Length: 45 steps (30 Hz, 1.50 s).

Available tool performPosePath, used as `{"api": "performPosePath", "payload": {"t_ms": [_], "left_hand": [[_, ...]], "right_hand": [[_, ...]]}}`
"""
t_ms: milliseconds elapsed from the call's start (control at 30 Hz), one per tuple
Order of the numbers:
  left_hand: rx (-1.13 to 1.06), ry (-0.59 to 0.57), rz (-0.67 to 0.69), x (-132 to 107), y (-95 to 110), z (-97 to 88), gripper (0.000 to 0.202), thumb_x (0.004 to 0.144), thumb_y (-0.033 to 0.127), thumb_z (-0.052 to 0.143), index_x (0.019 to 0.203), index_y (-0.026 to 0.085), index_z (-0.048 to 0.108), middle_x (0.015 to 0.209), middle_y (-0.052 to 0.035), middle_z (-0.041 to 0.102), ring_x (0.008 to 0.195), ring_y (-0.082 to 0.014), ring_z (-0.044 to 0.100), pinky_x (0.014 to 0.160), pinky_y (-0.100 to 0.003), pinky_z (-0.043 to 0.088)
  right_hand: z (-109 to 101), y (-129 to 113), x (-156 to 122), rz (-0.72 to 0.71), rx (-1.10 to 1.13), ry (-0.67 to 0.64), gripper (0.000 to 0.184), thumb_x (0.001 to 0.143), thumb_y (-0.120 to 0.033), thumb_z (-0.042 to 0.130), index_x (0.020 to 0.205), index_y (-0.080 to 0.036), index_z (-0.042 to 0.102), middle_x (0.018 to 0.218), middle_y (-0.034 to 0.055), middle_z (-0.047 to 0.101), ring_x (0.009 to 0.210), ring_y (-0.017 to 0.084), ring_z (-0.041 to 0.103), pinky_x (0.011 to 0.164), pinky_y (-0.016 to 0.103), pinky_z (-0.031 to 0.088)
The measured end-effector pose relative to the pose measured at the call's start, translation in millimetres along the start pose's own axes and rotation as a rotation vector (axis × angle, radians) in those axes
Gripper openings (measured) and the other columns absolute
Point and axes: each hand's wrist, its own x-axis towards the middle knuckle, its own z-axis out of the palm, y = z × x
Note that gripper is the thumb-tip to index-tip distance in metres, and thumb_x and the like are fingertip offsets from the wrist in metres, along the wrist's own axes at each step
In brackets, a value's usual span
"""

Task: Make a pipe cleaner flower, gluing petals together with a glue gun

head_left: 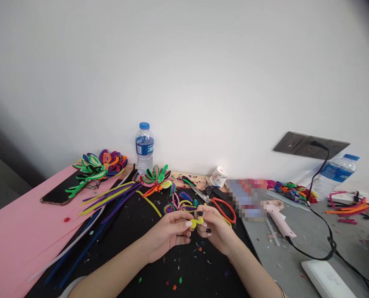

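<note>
A yellow pipe cleaner point(197, 222), bent into small curves, is pinched between both hands above the black mat point(153, 248). My left hand point(173, 229) closes thumb and fingers on its left end. From the other side, my right hand point(214, 227) grips the right part with its fingertips. Just behind the hands lie curled pipe-cleaner pieces point(168, 208) in purple, pink and green. Scissors with orange-red handles point(224, 209) rest right behind my right hand. Farther back sits a pipe-cleaner flower point(155, 177) in green, pink and black.
Straight pipe cleaners point(113, 200) spread at the left, near a phone point(60, 190) and a larger flower bundle point(93, 165). A water bottle point(144, 149) and a paper cup point(218, 177) stand by the wall. A pink glue gun point(280, 221) with a black cord lies right.
</note>
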Motion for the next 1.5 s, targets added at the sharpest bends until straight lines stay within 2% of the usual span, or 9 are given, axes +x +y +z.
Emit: {"api": "performPosePath", "payload": {"t_ms": [467,1100,1500], "left_hand": [[0.052,-0.003,0.014,-2,3,3.3,0.015,0.067,0.019,0.068,0.081,0.018,0.065,0.071,-0.0011,0.059,0.066,-0.0126,0.053,0.063,-0.026,0.044],[0.075,-0.01,0.074,4,-2,-4.6,0.013,0.068,0.014,0.069,0.08,0.013,0.065,0.073,-0.0015,0.062,0.067,-0.0104,0.055,0.066,-0.025,0.045],[0.096,-0.018,0.025,5,-3,-6.7,0.014,0.066,0.013,0.07,0.079,0.013,0.066,0.072,-0.002,0.064,0.066,-0.0101,0.056,0.067,-0.026,0.046]], "right_hand": [[2,-1,1,-0.048,-0.023,-0.01,0.016,0.076,-0.023,0.058,0.064,-0.017,0.049,0.051,-0.0074,0.034,0.043,0.005,0.019,0.042,0.021,0.01],[1,5,3,-0.137,-0.048,0.058,0.018,0.079,-0.023,0.058,0.066,-0.016,0.047,0.049,-0.0085,0.03,0.044,0.005,0.017,0.041,0.02,0.01],[4,7,4,-0.156,-0.087,0.116,0.021,0.076,-0.025,0.061,0.066,-0.017,0.045,0.048,-0.0095,0.03,0.044,0.004,0.017,0.041,0.02,0.01]]}}
